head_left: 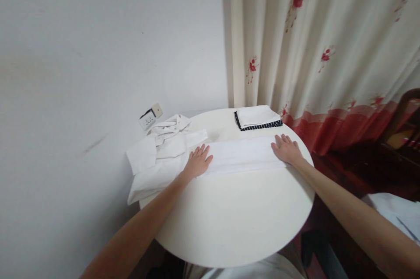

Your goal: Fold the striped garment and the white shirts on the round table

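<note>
A white cloth [244, 155], folded into a long flat strip, lies across the round white table [234, 217]. My left hand [198, 161] rests flat on its left end, fingers outstretched. On the strip's right end lies my right hand [286, 148], palm down with its fingers apart. Left of my left hand is a heap of white garments [164, 152], loosely piled, with collar-like folds on top. What kind of cloth the strip is, I cannot tell.
At the back right of the table sits a folded white cloth [257, 116] on a black-and-white patterned one [262, 126]. A wall with a socket [148, 120] borders the left side. A flowered curtain [315, 64] hangs behind. White fabric [395, 209] shows at lower right.
</note>
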### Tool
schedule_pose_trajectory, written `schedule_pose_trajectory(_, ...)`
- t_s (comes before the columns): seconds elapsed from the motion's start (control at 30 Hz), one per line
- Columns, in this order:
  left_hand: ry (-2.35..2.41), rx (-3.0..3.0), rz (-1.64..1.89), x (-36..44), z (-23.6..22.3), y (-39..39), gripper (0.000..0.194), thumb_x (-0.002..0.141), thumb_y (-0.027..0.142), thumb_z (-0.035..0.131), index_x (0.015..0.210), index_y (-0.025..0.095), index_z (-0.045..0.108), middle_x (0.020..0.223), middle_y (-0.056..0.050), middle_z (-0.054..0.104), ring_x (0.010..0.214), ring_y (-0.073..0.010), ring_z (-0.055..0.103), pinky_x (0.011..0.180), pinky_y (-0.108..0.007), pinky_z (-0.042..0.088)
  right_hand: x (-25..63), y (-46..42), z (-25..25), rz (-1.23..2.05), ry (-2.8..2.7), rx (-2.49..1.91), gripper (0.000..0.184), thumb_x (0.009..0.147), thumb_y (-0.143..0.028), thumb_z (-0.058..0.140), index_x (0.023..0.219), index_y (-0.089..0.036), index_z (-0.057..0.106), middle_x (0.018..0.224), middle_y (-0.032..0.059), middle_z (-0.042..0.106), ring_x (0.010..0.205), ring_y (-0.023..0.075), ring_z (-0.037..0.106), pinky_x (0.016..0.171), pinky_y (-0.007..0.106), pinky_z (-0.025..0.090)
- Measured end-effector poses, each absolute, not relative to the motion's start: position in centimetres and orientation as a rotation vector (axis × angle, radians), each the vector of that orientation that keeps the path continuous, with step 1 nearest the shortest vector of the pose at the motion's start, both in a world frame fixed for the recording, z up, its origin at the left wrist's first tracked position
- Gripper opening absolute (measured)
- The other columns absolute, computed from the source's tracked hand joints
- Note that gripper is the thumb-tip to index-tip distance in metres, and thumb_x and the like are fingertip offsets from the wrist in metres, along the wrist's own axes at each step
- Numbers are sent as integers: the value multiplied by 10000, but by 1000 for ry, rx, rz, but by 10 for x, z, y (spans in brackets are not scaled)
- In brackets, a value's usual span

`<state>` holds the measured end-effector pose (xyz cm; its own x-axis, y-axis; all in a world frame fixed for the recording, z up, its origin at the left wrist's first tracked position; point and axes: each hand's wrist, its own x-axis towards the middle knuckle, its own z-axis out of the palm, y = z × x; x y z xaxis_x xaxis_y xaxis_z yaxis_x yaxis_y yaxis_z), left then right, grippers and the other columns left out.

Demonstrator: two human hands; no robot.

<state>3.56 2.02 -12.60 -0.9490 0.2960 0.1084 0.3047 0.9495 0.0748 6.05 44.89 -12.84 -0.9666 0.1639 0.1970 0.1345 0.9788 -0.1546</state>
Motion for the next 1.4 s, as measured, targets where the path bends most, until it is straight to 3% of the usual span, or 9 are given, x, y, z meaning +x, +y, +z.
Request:
schedule_pose_trajectory(0.2, -2925, -524, -202, 10, -99, 20, 576, 997, 375, 395, 1484, 70, 431, 1566, -218, 401, 1461, -320, 370, 1176, -474, 300, 63, 446, -128, 178, -2848, -220, 512, 1008, -410, 295, 1412, -154, 477, 1552, 224, 399, 1431, 358, 350, 1096, 578, 317)
schedule_pose_trajectory(0.33, -2948, -695, -263, -15, -86, 34, 530, 1017, 376, 344, 1468, 127, 468, 1519, -148, 497, 1415, -238, 452, 1174, -384, 320, 66, 445, -126, 165, -2836, -202, 500, 1015, -383, 286, 1414, -148, 473, 1550, 229, 399, 1428, 355, 358, 1093, 577, 327)
schedule_pose_trajectory(0.53, -2939, -604, -253, -10, -113, 53, 503, 1031, 408, 363, 1475, 195, 460, 1573, -134, 425, 1473, -301, 352, 1178, -553, 276, 66, 447, -124, 228, -2802, -218, 468, 993, -313, 334, 1405, -152, 487, 1508, 203, 467, 1406, 323, 401, 1101, 525, 363)
schedule_pose_trajectory(0.67, -2848, -574, -327, -2, -123, 45, 490, 1038, 380, 353, 1485, 202, 444, 1562, -118, 444, 1474, -279, 351, 1193, -531, 277, 62, 453, -129, 417, -2714, -180, 452, 956, -253, 360, 1346, -138, 557, 1442, 180, 549, 1400, 293, 431, 1141, 468, 357)
schedule_pose_trajectory(0.77, -2837, -649, -421, 3, -121, 27, 469, 989, 334, 422, 1425, 187, 514, 1559, -122, 440, 1458, -264, 377, 1198, -484, 307, 58, 464, -133, 815, -2525, -203, 436, 915, -261, 413, 1270, -125, 627, 1383, 175, 604, 1346, 290, 505, 1157, 443, 361)
schedule_pose_trajectory(0.97, -2747, -567, -733, 28, -104, -20, 428, 883, 313, 485, 1253, 157, 632, 1375, -149, 562, 1151, -254, 638, 1014, -433, 529, 63, 517, -135, 1189, -2299, -365, 402, 870, -309, 396, 1058, -114, 693, 1024, 175, 744, 844, 258, 733, 765, 408, 590)
schedule_pose_trajectory(1.13, -2781, -528, -811, 49, -92, -31, 394, 814, 328, 548, 1161, 186, 669, 1203, -103, 655, 936, -234, 677, 815, -375, 596, 91, 551, -136, 1080, -2448, -324, 288, 800, -341, 522, 915, -154, 708, 846, 119, 753, 694, 228, 700, 676, 352, 551)
schedule_pose_trajectory(1.27, -2817, -478, -848, 58, -89, -23, 406, 777, 305, 551, 1142, 179, 675, 1191, -92, 653, 704, -167, 639, 793, -371, 576, 108, 545, -136, 867, -2642, -271, 258, 829, -367, 582, 969, -185, 700, 752, 61, 741, 629, 196, 684, 595, 284, 496)
schedule_pose_trajectory(1.4, -2820, -417, -902, 67, -87, -17, 410, 769, 356, 568, 1128, 197, 687, 1210, -79, 647, 785, -189, 641, 825, -366, 554, 111, 532, -135, 927, -2677, -339, 266, 802, -303, 663, 1032, -170, 667, 692, 25, 721, 569, 162, 663, 538, 238, 453)
